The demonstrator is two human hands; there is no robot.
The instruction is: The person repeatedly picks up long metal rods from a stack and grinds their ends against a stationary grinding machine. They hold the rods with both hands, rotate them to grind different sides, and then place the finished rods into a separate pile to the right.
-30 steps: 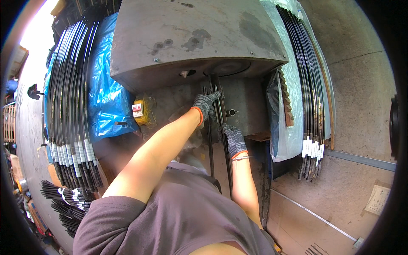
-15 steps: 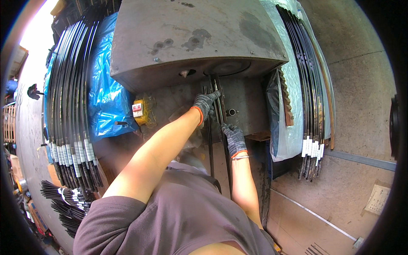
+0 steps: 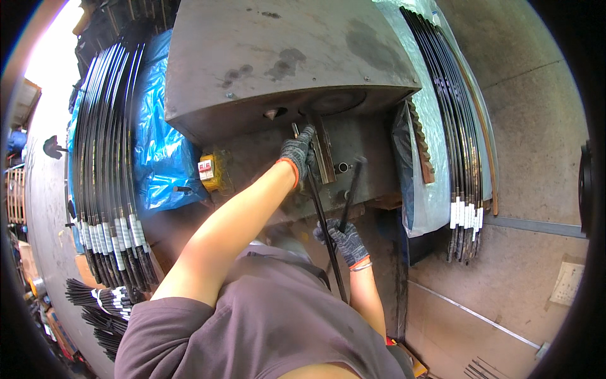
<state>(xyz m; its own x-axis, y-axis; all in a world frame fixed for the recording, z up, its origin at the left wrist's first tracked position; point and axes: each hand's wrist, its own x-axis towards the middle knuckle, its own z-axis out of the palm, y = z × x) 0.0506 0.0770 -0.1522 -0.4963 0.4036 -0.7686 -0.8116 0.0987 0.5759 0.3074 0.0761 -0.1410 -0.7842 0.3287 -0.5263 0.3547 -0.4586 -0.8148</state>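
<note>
Wearing a grey knit glove, my left hand [image 3: 297, 153] is closed round a long dark rod [image 3: 324, 227]. The rod's bright upper tip shows just above the glove, and its lower part runs down toward my body. Nearer to me, my right hand [image 3: 346, 244], gloved alike, is closed on a second black rod [image 3: 351, 197], which tilts up to the right and is blurred by motion. Between the two rods' upper ends, a metal guide channel [image 3: 326, 161] sticks out from the machine housing [image 3: 297, 63], below a round dark disc [image 3: 333, 102].
A pointed metal cone [image 3: 271, 114] sits in a hole of the housing. Beside it is a yellow switch box [image 3: 214, 172]. Black rods with white bands lie in rows at left [image 3: 107, 164] and right [image 3: 445, 120]. A short round tube [image 3: 342, 168] stands by the channel.
My right hand has drawn back toward me, and its rod has come away from the channel and swung right. My left hand has shifted slightly, with its rod now more slanted.
</note>
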